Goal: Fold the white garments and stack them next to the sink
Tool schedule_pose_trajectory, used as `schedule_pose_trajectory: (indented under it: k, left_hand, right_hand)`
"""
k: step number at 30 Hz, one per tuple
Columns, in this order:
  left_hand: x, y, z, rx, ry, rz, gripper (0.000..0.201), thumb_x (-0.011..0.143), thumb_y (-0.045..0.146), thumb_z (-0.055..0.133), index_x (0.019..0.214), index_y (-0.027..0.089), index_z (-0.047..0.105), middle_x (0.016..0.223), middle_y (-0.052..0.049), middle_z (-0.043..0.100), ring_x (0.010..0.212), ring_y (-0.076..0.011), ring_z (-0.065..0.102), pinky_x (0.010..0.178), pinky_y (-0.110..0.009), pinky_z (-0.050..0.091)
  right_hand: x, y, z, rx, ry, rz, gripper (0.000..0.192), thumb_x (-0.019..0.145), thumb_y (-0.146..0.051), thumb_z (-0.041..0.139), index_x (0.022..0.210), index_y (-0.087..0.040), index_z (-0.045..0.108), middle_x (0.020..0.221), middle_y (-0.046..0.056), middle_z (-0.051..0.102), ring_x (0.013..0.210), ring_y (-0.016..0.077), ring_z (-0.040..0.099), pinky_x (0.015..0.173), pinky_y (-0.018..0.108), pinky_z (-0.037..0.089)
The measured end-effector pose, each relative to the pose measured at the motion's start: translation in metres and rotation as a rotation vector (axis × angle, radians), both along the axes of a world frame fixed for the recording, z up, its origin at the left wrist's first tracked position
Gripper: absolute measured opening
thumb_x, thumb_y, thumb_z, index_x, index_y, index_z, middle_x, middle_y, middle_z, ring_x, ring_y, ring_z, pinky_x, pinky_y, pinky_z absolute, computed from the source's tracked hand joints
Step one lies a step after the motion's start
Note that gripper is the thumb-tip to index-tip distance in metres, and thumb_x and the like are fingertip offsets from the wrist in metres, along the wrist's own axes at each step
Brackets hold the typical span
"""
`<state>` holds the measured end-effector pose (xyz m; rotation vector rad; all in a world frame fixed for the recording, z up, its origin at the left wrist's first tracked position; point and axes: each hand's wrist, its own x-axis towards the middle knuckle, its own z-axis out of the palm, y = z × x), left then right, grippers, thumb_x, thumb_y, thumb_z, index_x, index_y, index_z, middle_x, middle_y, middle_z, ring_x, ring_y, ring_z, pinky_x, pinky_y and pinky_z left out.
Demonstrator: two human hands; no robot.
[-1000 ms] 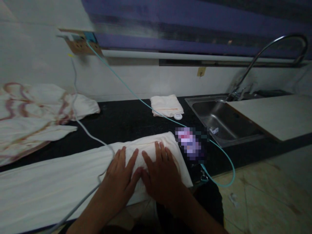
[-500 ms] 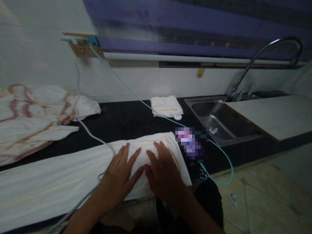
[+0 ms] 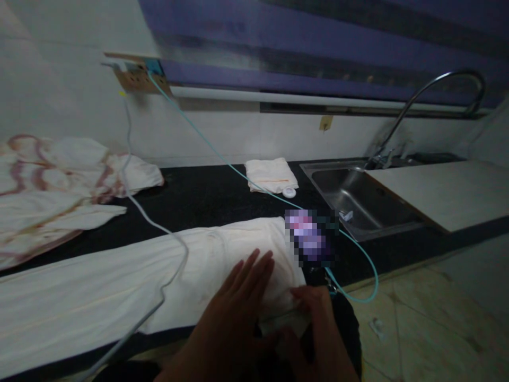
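- Left hand (image 3: 238,307): flat, fingers stretched and together, palm down on the near right end of the long cream-white folded cloth (image 3: 119,286); grips nothing.
- Right hand (image 3: 318,329): just right of the left hand, at the cloth's near right corner by the desk edge; fingers curled at the cloth's hem, but whether they pinch it cannot be told, as this part is dark.
- Long cream-white folded cloth: under both hands, running away to the left along the near edge of the black stone desk (image 3: 207,196).
- Thin grey cable (image 3: 159,233): left of the left hand, lying across the cloth and rising to the wall.
- Blurred purple-and-white object (image 3: 310,239): just beyond the right hand, on the desk beside the cloth's right end.
- Thin turquoise cable (image 3: 222,159): runs from the blurred object up and left to the brown wall socket plate (image 3: 137,77); a loop of it hangs over the desk edge to the right of the right hand.
- Small folded cream cloth (image 3: 268,174): well beyond both hands, at the back of the desk.
- Small round white disc (image 3: 289,192): touching that small cloth's near right corner.
- Steel sink (image 3: 358,196) with curved chrome tap (image 3: 429,95): beyond and right of the right hand.
- Rumpled white cloth with red-brown stripes (image 3: 51,185): far left of the left hand, at the back of the desk.
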<state>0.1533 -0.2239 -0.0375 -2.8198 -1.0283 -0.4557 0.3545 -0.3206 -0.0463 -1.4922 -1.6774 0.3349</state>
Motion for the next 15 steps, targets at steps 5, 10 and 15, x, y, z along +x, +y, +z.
schedule_pose_trajectory:
  k: [5, 10, 15]
  left_hand:
    - [0.03, 0.0, -0.012, -0.033, 0.127, 0.016, 0.087, 0.087, 0.04, 0.075, 0.161, 0.015, 0.038, 0.169, -0.013, 0.034, 0.153, -0.0356, 0.041, 0.119, -0.052, 0.051]
    - [0.027, 0.004, -0.009, -0.058, 0.149, -0.022, 0.084, 0.089, 0.033, 0.074, 0.163, 0.026, 0.035, 0.171, -0.01, 0.028, 0.155, -0.0362, 0.036, 0.118, -0.054, 0.051]
    - [0.022, 0.003, 0.0, -0.162, 0.064, -0.016, 0.069, 0.093, 0.014, 0.058, 0.158, 0.033, 0.044, 0.166, -0.004, 0.04, 0.153, -0.0305, 0.042, 0.119, -0.054, 0.051]
  right_hand:
    - [0.01, -0.003, -0.019, 0.02, 0.132, -0.22, 0.021, 0.106, -0.032, 0.05, 0.122, -0.026, 0.061, 0.113, 0.009, 0.066, 0.1, 0.0228, 0.069, 0.083, 0.035, 0.061]
    - [0.005, -0.004, -0.034, -0.013, 0.267, -0.264, 0.022, 0.106, -0.037, 0.051, 0.118, -0.024, 0.065, 0.108, 0.008, 0.069, 0.097, 0.0219, 0.07, 0.081, 0.031, 0.06]
    - [-0.01, -0.005, -0.041, -0.083, 0.405, -0.162, 0.03, 0.106, -0.047, 0.049, 0.102, -0.023, 0.068, 0.086, 0.003, 0.069, 0.076, 0.0188, 0.068, 0.067, 0.026, 0.056]
